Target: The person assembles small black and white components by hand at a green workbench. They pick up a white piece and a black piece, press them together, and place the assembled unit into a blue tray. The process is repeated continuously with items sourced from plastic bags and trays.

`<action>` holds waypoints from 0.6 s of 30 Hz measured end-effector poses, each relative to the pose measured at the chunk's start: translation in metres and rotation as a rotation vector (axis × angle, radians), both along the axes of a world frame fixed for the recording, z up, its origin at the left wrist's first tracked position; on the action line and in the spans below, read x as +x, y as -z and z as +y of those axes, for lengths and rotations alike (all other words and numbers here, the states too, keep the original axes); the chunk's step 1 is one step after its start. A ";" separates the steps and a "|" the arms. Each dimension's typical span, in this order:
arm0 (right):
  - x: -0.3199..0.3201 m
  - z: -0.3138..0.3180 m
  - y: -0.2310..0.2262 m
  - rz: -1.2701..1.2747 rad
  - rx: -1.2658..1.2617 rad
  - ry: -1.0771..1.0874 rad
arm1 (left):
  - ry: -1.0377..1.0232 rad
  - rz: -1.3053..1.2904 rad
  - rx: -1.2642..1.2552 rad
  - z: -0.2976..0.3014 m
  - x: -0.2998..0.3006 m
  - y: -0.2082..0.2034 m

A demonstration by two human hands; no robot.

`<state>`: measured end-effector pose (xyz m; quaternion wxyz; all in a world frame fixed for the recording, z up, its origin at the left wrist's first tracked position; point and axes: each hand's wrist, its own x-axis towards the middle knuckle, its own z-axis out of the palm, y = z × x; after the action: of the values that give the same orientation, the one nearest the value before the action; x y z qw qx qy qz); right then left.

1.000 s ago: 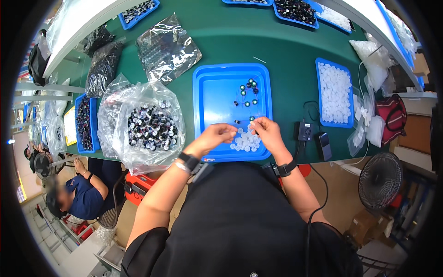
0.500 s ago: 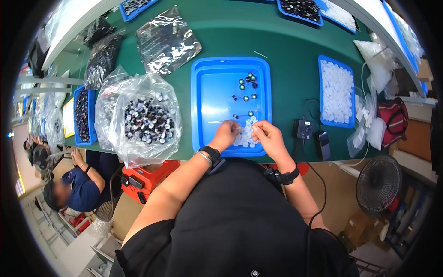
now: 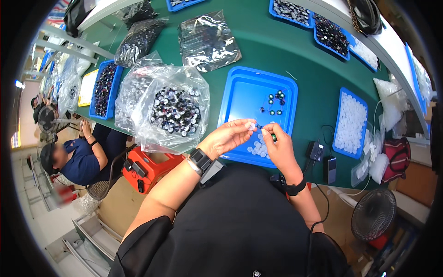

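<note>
Over a blue tray [image 3: 240,104], my left hand [image 3: 228,138] pinches a small whitish translucent disc [image 3: 251,126] between thumb and fingertips. Close against it, my right hand [image 3: 280,150] is closed on a short beaded piece [image 3: 260,127] with dark parts. A shiny dark green bead [image 3: 274,137] shows beside the right fingers. Whether a thread or wire joins these pieces is too small to see. Below the hands, several loose white discs [image 3: 257,149] lie in the tray. Dark green and black beads [image 3: 278,112] are grouped toward its far right.
An open clear bag of dark and clear beads [image 3: 175,111] stands left of the tray. White discs fill a blue tray [image 3: 350,124] at right, near a small black box [image 3: 315,150]. A silvery bag [image 3: 210,41] lies beyond. Another person [image 3: 85,161] sits at far left.
Both hands have risen from the loose discs and come together, holding small pieces between them. The whole view has shifted, so the tray appears farther right and tilted.
</note>
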<state>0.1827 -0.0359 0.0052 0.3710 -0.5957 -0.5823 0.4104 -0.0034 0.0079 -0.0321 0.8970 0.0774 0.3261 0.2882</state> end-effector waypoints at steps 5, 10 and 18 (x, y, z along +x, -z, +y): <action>-0.017 0.003 -0.013 -0.126 0.190 -0.030 | -0.122 -0.104 -0.040 -0.012 -0.012 -0.022; -0.027 0.004 -0.019 -0.111 0.221 -0.004 | -0.152 -0.083 0.010 -0.020 -0.020 -0.025; -0.035 0.000 -0.024 -0.088 0.174 -0.003 | -0.183 -0.199 0.057 -0.026 -0.028 -0.017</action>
<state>0.1480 -0.0358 0.0295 0.3947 -0.5778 -0.6324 0.3324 -0.0311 -0.0178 -0.0151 0.8923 0.0437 0.2329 0.3844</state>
